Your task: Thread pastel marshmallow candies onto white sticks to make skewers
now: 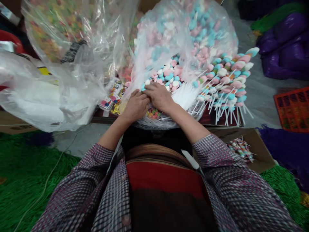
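left hand (pixel 137 104) and right hand (pixel 159 96) meet near bench (pixel 104 120) front edge, forearms angled inward | fingers curled, grip hidden, cannot tell | candies (pixel 170 75) heaped just beyond right hand | room tight: sticks (pixel 184 96) right of hands, skewers (pixel 231 80) crowding front right corner, bag (pixel 48 100) overhanging front edge at left

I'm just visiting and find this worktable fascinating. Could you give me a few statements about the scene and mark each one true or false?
1. The left hand and right hand are close together. True.
2. The heaped candy skewers lie to the left of both hands. False: they lie to the right.
3. Pink, blue and white sweets lie just beyond the hands. True.
4. The crate at the far right is green. False: it is orange.
5. Both sleeves are checked. True.
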Action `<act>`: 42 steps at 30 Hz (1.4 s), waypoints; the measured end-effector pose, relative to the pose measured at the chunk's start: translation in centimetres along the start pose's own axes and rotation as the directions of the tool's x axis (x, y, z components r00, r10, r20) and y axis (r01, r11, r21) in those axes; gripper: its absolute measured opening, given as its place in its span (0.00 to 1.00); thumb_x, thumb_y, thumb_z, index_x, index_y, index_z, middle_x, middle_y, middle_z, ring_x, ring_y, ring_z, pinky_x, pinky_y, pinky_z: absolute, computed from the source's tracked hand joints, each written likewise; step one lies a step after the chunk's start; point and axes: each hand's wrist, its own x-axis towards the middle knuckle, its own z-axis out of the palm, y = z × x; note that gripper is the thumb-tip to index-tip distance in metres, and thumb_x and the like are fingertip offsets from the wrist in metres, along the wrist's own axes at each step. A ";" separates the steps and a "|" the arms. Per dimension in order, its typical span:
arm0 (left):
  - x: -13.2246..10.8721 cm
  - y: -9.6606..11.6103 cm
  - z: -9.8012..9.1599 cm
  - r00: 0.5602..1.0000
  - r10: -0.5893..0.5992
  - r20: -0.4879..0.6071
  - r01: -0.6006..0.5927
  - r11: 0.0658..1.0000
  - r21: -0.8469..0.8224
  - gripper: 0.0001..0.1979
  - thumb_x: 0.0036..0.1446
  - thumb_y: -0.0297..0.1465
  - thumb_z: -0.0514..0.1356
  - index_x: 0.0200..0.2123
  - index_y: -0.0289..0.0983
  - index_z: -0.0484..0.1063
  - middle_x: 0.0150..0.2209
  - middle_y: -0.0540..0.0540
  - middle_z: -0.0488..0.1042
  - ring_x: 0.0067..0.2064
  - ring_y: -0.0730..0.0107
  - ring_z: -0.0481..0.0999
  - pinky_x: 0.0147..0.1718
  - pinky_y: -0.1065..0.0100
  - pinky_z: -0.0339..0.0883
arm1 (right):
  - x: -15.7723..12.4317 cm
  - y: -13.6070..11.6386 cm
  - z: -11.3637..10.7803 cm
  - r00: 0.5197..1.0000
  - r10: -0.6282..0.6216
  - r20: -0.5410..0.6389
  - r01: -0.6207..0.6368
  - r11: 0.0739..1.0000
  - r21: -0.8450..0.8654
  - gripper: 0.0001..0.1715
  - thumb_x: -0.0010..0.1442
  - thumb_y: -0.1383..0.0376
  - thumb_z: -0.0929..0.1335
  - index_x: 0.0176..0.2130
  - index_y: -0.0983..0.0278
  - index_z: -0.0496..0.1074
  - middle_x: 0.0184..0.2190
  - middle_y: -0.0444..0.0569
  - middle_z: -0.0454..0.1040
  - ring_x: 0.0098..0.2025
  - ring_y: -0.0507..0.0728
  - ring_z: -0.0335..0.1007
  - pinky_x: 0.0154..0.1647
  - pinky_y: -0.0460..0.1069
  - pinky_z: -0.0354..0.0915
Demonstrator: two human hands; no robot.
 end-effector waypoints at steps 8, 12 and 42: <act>0.6 0.4 -0.5 0.999 -0.053 -0.002 0.053 0.997 -0.049 0.17 0.62 0.24 0.52 0.44 0.38 0.80 0.39 0.42 0.82 0.45 0.56 0.78 0.56 0.49 0.67 | 0.9 5.3 -1.0 0.973 0.214 -0.091 -0.218 0.975 -0.038 0.23 0.71 0.68 0.59 0.53 0.61 0.79 0.59 0.56 0.78 0.61 0.70 0.65 0.59 0.66 0.59; 0.5 0.5 -0.1 0.999 -0.031 -0.013 0.030 0.998 -0.046 0.16 0.62 0.24 0.52 0.42 0.39 0.80 0.38 0.44 0.82 0.43 0.58 0.78 0.56 0.50 0.68 | 0.9 5.1 -2.2 0.969 0.217 -0.118 -0.223 0.974 -0.044 0.22 0.70 0.67 0.59 0.49 0.62 0.80 0.55 0.58 0.79 0.57 0.71 0.68 0.57 0.68 0.61; 0.0 1.1 0.9 0.992 -0.127 -0.021 0.127 0.992 0.015 0.17 0.71 0.38 0.54 0.48 0.39 0.81 0.40 0.40 0.82 0.46 0.52 0.79 0.56 0.48 0.65 | 3.3 6.2 -4.8 0.975 0.206 -0.082 -0.193 0.970 0.145 0.17 0.67 0.62 0.64 0.41 0.64 0.81 0.42 0.55 0.84 0.49 0.63 0.78 0.54 0.59 0.69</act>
